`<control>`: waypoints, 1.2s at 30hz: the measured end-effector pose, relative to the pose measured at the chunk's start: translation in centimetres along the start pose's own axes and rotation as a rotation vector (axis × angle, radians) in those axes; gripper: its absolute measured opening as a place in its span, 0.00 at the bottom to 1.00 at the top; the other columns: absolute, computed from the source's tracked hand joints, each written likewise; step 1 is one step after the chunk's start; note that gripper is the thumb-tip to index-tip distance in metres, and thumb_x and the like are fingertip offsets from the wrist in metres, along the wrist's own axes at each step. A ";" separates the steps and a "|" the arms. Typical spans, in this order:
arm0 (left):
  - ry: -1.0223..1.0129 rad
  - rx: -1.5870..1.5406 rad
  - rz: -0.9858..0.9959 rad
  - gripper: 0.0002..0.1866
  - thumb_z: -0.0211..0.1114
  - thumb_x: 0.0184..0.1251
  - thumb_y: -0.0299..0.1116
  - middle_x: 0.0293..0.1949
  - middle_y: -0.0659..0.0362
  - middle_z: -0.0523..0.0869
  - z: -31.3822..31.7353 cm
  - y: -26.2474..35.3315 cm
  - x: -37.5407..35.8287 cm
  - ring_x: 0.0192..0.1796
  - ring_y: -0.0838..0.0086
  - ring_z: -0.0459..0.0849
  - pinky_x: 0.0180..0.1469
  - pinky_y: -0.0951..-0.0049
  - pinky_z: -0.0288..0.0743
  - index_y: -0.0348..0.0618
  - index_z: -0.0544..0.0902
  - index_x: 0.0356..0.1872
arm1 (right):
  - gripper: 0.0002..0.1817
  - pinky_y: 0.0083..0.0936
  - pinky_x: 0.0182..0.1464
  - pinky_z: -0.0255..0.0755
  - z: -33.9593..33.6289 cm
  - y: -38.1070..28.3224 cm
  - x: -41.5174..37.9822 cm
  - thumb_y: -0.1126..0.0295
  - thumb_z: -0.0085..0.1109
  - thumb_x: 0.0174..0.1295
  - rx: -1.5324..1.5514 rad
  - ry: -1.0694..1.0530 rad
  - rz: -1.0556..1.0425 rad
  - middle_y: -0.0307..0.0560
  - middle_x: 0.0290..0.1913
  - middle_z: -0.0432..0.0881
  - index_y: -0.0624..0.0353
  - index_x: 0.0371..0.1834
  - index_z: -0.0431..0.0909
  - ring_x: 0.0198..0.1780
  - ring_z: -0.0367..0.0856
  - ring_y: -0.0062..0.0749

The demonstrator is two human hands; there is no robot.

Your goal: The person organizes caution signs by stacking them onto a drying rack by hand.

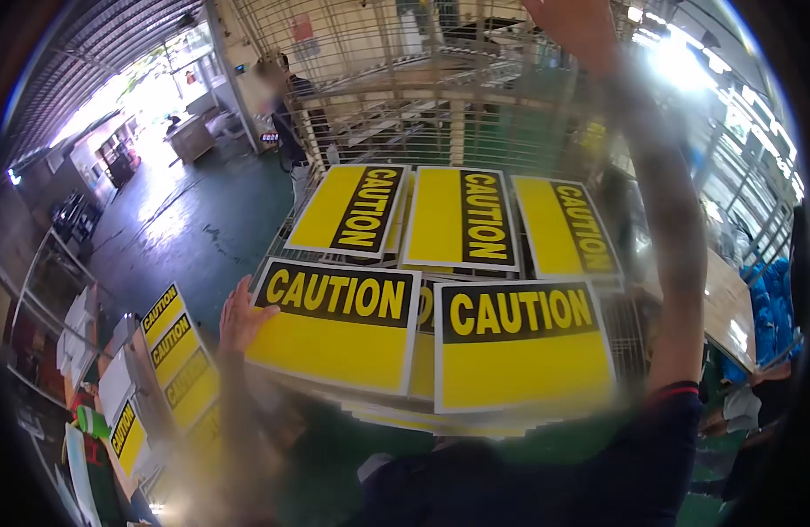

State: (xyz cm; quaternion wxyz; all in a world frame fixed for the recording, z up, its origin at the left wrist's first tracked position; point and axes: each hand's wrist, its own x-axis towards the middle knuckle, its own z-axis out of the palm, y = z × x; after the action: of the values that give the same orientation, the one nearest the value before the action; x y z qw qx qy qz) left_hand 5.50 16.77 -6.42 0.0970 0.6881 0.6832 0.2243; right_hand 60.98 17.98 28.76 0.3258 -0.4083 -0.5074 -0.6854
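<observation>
Several yellow and black CAUTION signs lie in stacks on a wire-mesh cart. My left hand (238, 318) is at the left edge of the front left CAUTION sign (330, 338), its fingers stretched along the edge and the thumb over the corner of the sign. A second CAUTION sign (523, 360) lies at the front right, on top of more sheets. Behind them are three sideways CAUTION signs, one of them in the middle (440, 215). High at the top edge of the view is my right hand (576, 31), raised above the cart; its fingers are cut off by the frame.
The tall wire-mesh side (378, 105) of the cart rises behind the signs. On the left, a strip of CAUTION signs (176, 351) leans by a table with white sheets. A person (286, 132) stands beyond the cart. A wooden board (725, 307) and blue bundles (774, 303) are on the right.
</observation>
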 end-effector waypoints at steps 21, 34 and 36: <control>-0.444 -0.449 0.262 0.42 0.57 0.80 0.67 0.63 0.53 0.85 4.6 -1.2 29.5 0.61 0.68 0.87 0.58 0.64 0.81 0.47 0.70 0.81 | 0.27 0.25 0.52 0.83 -12.7 -7.0 -21.1 0.60 0.78 0.66 1.496 -1.854 0.783 0.43 0.51 0.91 0.66 0.61 0.83 0.48 0.88 0.23; -0.597 -1.005 0.152 0.28 0.68 0.78 0.29 0.59 0.51 0.88 7.6 -0.8 34.4 0.55 0.66 0.90 0.58 0.68 0.85 0.35 0.72 0.74 | 0.56 0.44 0.69 0.73 -14.9 -2.6 -29.1 0.53 0.89 0.42 1.061 -1.993 0.201 0.57 0.67 0.85 0.53 0.79 0.71 0.67 0.83 0.54; -0.554 -1.148 0.098 0.27 0.67 0.79 0.30 0.60 0.50 0.88 2.6 -2.3 31.1 0.56 0.65 0.90 0.58 0.67 0.85 0.35 0.73 0.74 | 0.54 0.45 0.70 0.70 -14.8 -3.0 -29.4 0.49 0.88 0.43 0.988 -1.855 0.024 0.57 0.61 0.83 0.54 0.76 0.72 0.67 0.79 0.54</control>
State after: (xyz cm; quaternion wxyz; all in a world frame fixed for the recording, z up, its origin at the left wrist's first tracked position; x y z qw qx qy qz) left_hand 3.56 47.97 -4.25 0.6129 0.5895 0.3717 0.3725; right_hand 68.38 5.48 -0.91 -0.0534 -0.5998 -0.7773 0.1822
